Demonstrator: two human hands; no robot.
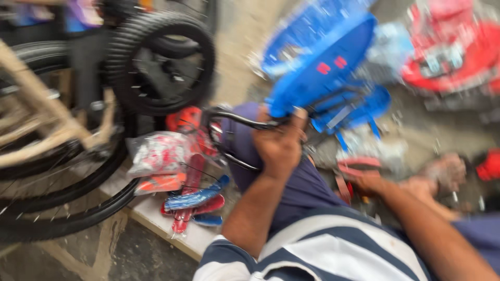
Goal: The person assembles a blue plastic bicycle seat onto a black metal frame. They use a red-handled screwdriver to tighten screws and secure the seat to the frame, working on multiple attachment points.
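Observation:
The picture is motion-blurred. My left hand (278, 143) is closed around a black metal bar (234, 118). The bar joins a large blue plastic part (323, 67) held up over my knee. My right hand (364, 181) reaches low to the right, beside a red, flat item (357, 162) on the ground. Blur hides whether its fingers hold anything. My forearms come out of a blue-and-white striped shirt (323, 250).
A small knobby black wheel (161, 62) stands at upper left behind a beige bicycle frame (41, 114) and large black tyres (62, 208). Bags of red parts (161, 153) and red and blue pieces (195, 200) lie on a ledge. Red plastic parts (453, 52) lie at top right.

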